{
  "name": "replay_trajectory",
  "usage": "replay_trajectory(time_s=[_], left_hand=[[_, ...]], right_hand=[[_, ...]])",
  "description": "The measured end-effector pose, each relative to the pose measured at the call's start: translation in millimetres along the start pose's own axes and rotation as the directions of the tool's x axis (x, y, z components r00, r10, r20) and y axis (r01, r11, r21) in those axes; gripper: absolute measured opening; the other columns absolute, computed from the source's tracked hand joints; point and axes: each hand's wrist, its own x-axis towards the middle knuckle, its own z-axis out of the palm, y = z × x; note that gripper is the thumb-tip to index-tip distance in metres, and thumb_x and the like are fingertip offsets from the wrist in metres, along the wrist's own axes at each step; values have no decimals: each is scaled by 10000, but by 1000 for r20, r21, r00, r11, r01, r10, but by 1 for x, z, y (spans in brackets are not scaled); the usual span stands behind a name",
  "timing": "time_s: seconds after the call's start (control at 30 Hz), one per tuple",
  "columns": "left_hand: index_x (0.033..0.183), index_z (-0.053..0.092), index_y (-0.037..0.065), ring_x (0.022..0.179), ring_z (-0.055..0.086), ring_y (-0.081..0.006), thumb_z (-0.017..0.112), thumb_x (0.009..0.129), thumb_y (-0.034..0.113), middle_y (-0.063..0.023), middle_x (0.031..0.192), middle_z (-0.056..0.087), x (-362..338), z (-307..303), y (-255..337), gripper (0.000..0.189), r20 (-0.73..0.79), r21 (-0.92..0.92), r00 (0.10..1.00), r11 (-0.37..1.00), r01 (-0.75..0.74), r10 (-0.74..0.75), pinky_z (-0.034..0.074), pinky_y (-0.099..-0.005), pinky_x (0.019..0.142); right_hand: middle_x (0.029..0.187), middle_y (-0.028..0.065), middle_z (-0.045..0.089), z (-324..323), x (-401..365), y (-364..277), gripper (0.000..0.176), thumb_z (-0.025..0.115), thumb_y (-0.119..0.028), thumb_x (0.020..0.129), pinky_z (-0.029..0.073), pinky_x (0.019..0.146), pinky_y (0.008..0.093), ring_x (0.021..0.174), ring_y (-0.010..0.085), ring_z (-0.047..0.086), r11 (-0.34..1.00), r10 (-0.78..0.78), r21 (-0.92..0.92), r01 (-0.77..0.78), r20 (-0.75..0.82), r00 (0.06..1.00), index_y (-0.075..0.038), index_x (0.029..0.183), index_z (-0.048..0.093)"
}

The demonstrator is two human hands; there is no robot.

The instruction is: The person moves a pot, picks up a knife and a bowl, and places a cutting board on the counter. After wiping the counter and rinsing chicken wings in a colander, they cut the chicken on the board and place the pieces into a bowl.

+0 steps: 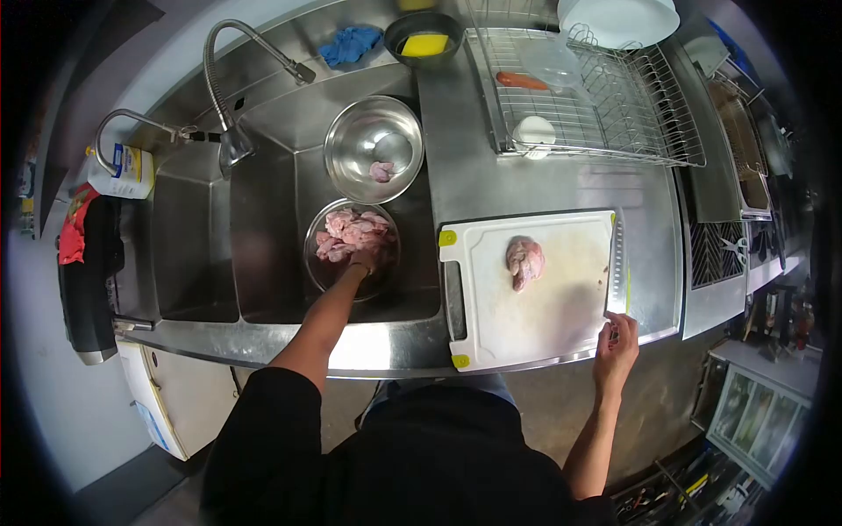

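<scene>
My left hand (364, 257) reaches down into a metal bowl (310, 254) in the sink, touching a pile of raw chicken pieces (351, 230); its fingers are hidden among the meat. Behind it, a second, shinier metal bowl (342, 145) contains one small piece of meat (381, 171). On the white cutting board (491, 324) lies a single raw chicken piece (525, 261). At the board's lower right corner, my right hand (618, 337) is closed around the handle end of a knife (619, 254), whose dimpled blade lies along the board's right edge.
A wire dish rack (605, 131) stands behind the board, with a white container (534, 136) at its front edge. A spring faucet (235, 145) hangs over the sink divider. A dark pan (408, 31) with a yellow sponge (424, 45) and a blue cloth (350, 46) sit at the back.
</scene>
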Motion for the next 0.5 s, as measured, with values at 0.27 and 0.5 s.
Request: replay_trajectory(time_s=[0.27, 0.5], left_hand=[[1181, 511, 42, 930, 602, -249, 542, 892, 320, -120, 1098, 593, -43, -39, 8, 402, 230, -583, 972, 806, 102, 43, 473, -373, 795], [1236, 485, 73, 825, 594, -143, 618, 859, 320, -44, 969, 606, -90, -66, 2, 470, 176, -937, 984, 309, 164, 9, 467, -293, 651]], right_hand=[[982, 102, 572, -4, 4, 8, 190, 546, 16, 822, 498, 595, 294, 748, 201, 584, 997, -52, 58, 50, 25, 998, -32, 987, 626], [1027, 127, 557, -1, 18, 21, 191, 551, 15, 819, 509, 660, 310, 768, 234, 598, 999, -11, 52, 11, 14, 1000, -26, 989, 626]])
